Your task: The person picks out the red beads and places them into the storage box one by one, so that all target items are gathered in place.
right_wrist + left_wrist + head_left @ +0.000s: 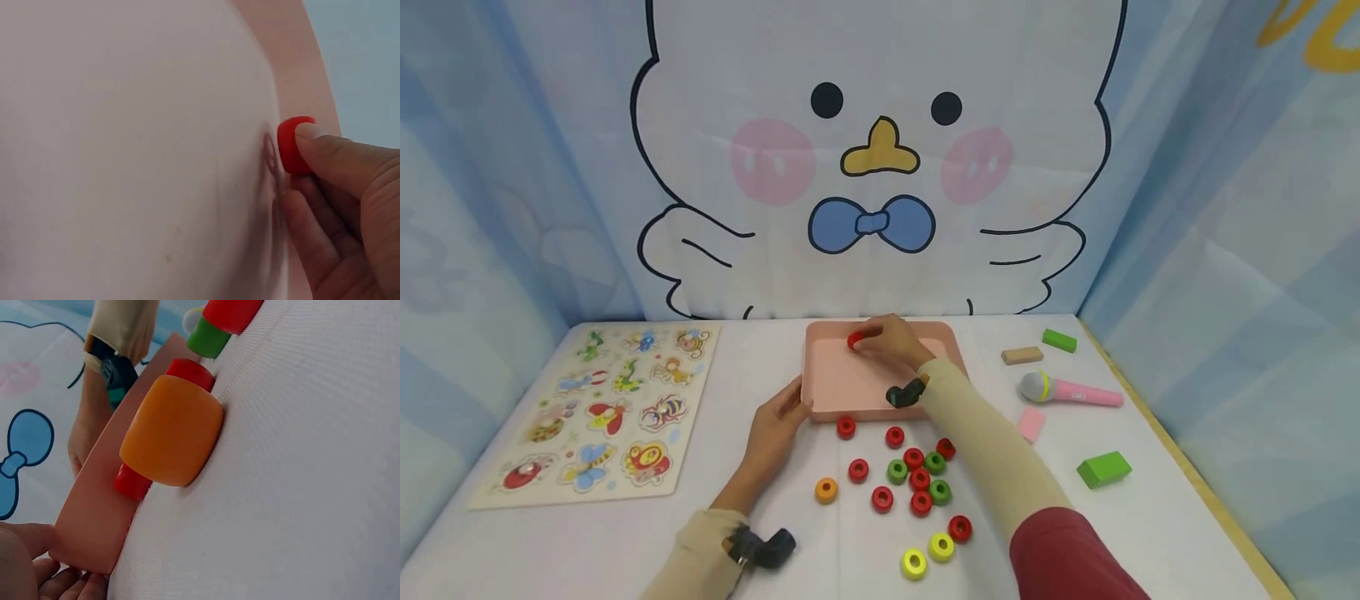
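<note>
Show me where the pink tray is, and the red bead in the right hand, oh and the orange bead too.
Pink tray point(842, 379): head view, on its bare floor.
Red bead point(289, 149): right wrist view, on its outer side.
Orange bead point(172, 431): left wrist view, middle of its rounded side.

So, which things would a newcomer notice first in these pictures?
A huge white cartoon figure with a blue bow tie dominates the backdrop. Below it, the right grip holds a red bead over the pink tray. Colourful scattered beads lie on the tray's near side.
</note>
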Demonstrator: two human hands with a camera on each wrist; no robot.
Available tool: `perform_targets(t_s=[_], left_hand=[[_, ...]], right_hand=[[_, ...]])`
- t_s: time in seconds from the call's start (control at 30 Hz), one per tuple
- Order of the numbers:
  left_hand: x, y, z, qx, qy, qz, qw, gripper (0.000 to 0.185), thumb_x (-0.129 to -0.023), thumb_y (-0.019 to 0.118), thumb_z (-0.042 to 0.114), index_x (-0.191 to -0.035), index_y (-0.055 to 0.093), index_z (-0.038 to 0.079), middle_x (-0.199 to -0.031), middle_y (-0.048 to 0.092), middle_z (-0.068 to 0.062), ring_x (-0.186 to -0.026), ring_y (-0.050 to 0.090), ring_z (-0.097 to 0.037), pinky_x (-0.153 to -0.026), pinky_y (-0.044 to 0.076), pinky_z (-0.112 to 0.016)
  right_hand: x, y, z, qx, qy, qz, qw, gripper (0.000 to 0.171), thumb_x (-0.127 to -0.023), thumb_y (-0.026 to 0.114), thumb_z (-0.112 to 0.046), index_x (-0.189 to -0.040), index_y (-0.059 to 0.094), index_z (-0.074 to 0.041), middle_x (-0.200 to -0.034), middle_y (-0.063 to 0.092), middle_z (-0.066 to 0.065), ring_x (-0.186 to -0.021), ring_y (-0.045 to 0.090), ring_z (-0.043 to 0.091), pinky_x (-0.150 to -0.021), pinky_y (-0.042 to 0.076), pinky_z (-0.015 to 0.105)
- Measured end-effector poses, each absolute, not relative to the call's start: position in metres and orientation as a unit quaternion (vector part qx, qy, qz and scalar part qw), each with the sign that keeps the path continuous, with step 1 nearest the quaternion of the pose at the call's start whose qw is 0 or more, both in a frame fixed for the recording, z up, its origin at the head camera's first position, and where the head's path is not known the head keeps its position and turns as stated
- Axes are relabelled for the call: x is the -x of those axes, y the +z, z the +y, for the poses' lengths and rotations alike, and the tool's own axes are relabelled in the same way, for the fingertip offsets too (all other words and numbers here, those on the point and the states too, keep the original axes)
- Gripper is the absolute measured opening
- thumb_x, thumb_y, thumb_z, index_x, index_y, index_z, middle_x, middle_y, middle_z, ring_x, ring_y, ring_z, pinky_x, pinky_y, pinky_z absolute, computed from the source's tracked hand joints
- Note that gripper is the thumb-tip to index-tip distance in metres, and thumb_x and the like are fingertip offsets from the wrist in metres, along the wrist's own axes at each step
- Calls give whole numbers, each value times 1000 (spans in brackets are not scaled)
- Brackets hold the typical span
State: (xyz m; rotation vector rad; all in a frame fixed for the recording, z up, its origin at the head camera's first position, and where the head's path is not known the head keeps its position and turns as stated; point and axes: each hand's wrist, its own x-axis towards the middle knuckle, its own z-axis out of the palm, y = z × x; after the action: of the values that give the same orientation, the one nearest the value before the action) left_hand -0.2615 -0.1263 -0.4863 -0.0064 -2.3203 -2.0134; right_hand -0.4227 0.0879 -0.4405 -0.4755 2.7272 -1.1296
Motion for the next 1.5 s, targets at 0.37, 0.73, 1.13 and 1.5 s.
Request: perform_targets(t_s=[0.37, 0.73, 1.13, 1.5], left_hand=[[260, -487, -126, -3, -658, -753, 35, 54, -99, 59, 19, -149, 42, 5, -149, 44, -11, -137, 41, -22, -109, 38, -35], [261, -483, -125, -1, -654, -755, 41, 53, -99, 59, 19, -148, 44, 6, -147, 47, -8, -135, 42, -19, -109, 37, -34], [262, -484, -126, 0, -646, -763, 30, 53, -100, 56, 22, -150, 42, 10, -150, 44, -5, -137, 39, -17, -109, 38, -33], [260, -484, -124, -6, -631, -776, 19, 54, -102, 55, 24, -152, 38, 12, -152, 42, -5, -140, 36, -18, -110, 37, -36]], right_hand=[[424, -448, 81, 155, -382, 905, 103, 31, -89, 75, -25, -118, 72, -17, -116, 65, -1, -107, 54, 20, -96, 48, 34], [413, -436, 92, 146, -388, 907, 73, 37, -93, 68, -33, -126, 67, -16, -124, 63, 1, -114, 55, 21, -96, 51, 34], [366, -403, 135, 170, -428, 887, 37, 38, -97, 63, -33, -128, 66, -12, -121, 65, 1, -111, 59, 19, -94, 52, 34], [285, -404, 193, 187, -459, 867, 54, 32, -95, 67, -28, -123, 67, -12, -120, 66, 2, -112, 60, 22, -95, 52, 40]])
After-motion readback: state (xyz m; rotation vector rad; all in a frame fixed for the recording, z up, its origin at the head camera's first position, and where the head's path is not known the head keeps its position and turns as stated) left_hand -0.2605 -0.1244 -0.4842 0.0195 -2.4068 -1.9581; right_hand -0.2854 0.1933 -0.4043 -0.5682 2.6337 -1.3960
